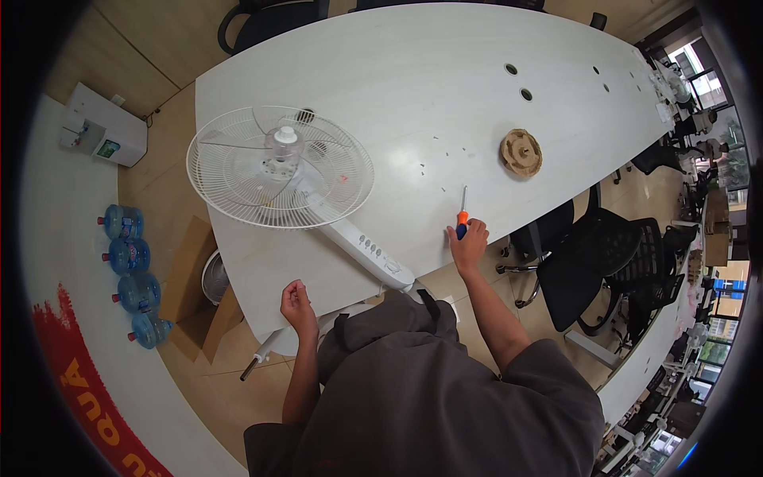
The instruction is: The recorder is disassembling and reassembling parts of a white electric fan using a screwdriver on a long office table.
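Note:
A white fan (238, 191) lies on the pale table with its wire cage at the back left and its control column (366, 253) pointing toward me at the near edge. My right hand (469, 242) grips an orange and blue screwdriver (462, 217), its metal shaft pointing away from me over the tabletop. My left hand (298, 304) is by the near edge left of the column, fingers curled; what they hold, if anything, is too small to tell. Several small screws (447, 151) lie scattered right of the cage, and a round brown moulded piece (520, 151) sits farther right.
An open cardboard box (191, 302) stands on the floor left of the table (580, 79), near several blue water jugs (137, 294) and a white dispenser (119, 139). Black office chairs (572, 282) crowd the right side. A white pole (262, 350) extends below the table's front left.

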Demonstrator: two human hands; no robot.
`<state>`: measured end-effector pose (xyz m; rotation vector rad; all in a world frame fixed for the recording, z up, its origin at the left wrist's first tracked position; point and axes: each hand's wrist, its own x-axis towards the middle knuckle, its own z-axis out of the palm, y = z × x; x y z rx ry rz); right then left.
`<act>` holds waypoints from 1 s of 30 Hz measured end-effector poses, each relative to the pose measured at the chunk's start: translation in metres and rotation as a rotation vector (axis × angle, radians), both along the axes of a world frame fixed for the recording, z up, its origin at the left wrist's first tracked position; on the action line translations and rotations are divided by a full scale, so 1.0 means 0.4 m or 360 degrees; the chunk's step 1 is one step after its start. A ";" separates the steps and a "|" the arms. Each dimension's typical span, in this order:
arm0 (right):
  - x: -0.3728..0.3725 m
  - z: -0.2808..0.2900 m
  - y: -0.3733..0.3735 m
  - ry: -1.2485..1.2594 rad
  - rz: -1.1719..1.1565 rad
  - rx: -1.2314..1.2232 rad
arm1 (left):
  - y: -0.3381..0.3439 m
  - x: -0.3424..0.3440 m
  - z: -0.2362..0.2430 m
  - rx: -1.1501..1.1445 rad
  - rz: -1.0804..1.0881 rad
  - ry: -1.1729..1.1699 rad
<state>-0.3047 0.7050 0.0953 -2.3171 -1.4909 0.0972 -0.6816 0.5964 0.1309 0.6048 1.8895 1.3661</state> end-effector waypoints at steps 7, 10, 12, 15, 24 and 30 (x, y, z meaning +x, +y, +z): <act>-0.062 -0.086 0.259 0.0277 0.0737 0.0276 | -0.109 -0.111 -0.002 -0.0064 0.0198 0.0131; -0.055 -0.112 0.361 0.0198 0.0771 0.0150 | -0.144 -0.115 -0.019 -0.0004 0.0238 0.0172; -0.026 -0.155 0.398 0.0041 0.0767 0.0060 | -0.171 -0.111 -0.027 -0.0038 0.0387 0.0099; -0.047 -0.176 0.423 0.0014 0.0847 0.0142 | -0.235 -0.101 -0.020 -0.0080 0.0581 0.0201; -0.042 -0.169 0.459 -0.0212 0.0942 0.0002 | -0.323 -0.067 -0.037 -0.0107 0.0953 0.0104; -0.058 -0.143 0.474 -0.0171 0.0828 -0.0074 | -0.293 -0.052 -0.021 0.0014 0.0995 0.0063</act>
